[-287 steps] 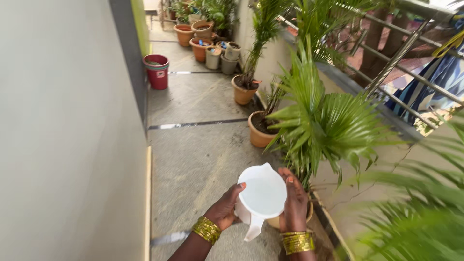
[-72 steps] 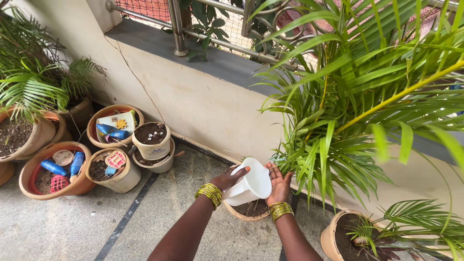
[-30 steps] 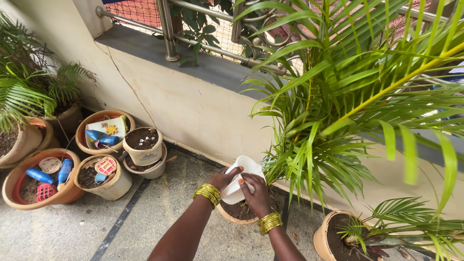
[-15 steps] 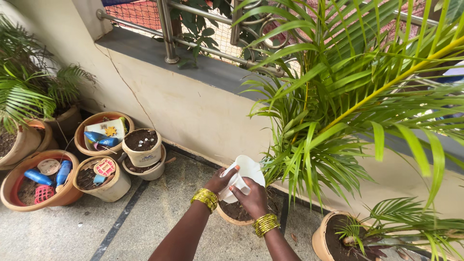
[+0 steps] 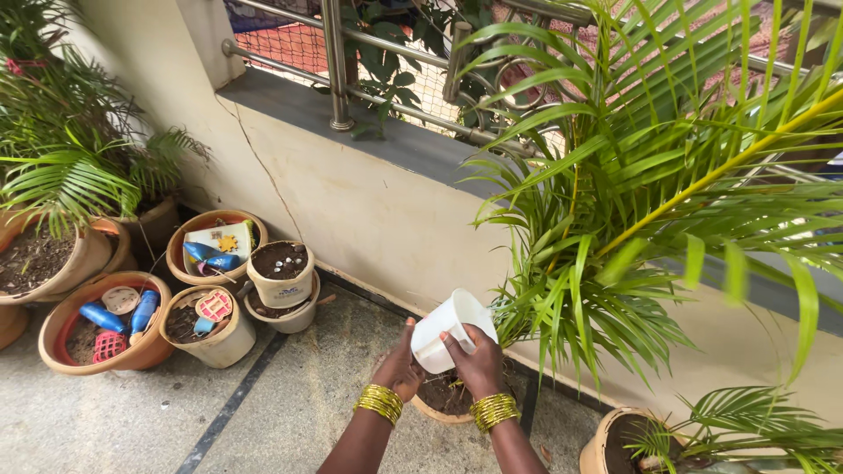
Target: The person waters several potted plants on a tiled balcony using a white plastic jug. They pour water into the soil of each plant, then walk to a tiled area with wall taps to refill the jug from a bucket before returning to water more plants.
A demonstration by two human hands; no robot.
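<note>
I grasp the white plastic jug (image 5: 450, 328) with both hands. My left hand (image 5: 399, 367) wraps its base from the left side; my right hand (image 5: 479, 364) clasps it from the right, fingers over the wall. The jug is tilted, mouth facing up and away from me, directly above the terracotta pot (image 5: 439, 399) of the palm plant (image 5: 615, 202). That pot stands on the concrete floor (image 5: 290, 404) against the low wall (image 5: 369, 202). A cluster of small pots (image 5: 219, 298) sits well apart to my left.
</note>
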